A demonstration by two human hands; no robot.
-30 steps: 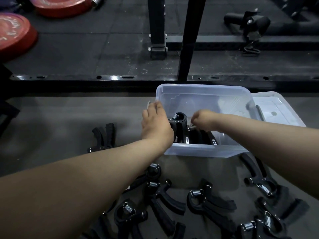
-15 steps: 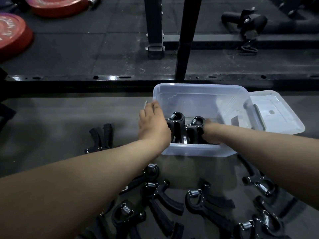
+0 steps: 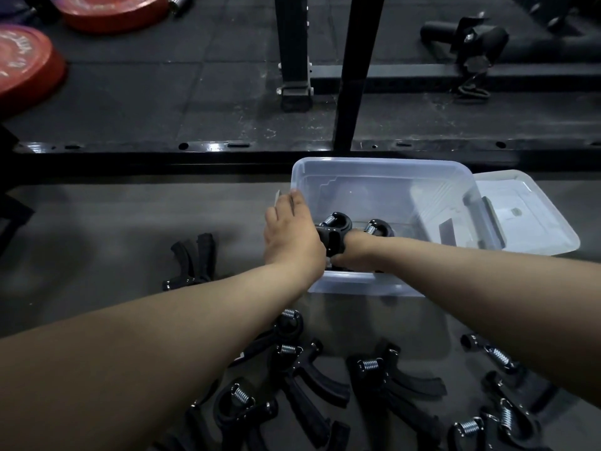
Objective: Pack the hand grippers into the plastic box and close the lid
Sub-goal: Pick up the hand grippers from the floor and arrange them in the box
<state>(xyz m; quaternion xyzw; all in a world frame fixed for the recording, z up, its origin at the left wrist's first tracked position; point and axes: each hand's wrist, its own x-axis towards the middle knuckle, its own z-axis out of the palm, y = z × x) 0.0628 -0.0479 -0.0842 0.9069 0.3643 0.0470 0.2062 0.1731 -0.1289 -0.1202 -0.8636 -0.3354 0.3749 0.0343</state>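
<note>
A clear plastic box [image 3: 383,165] stands open on the grey floor, its lid [image 3: 533,219] lying flat against its right side. Two black hand grippers with steel springs stand upright inside, one [image 3: 336,222] at the left and one [image 3: 377,227] just right of it. My left hand [image 3: 292,236] clasps the box's left wall, fingers along the rim. My right hand [image 3: 354,252] reaches down inside the box, curled low around the handles of the grippers; its fingertips are hidden. Several more hand grippers [image 3: 390,382] lie loose on the floor in front of the box.
One folded hand gripper [image 3: 192,262] lies alone to the left of the box. A black rack rail [image 3: 227,154] and uprights [image 3: 354,70] run just behind the box. Red weight plates [image 3: 22,60] sit at the far left.
My right hand has lowered a hand gripper into the box beside the first one and sunk deeper among the handles, shifting left. My left hand has stayed on the box's left wall.
</note>
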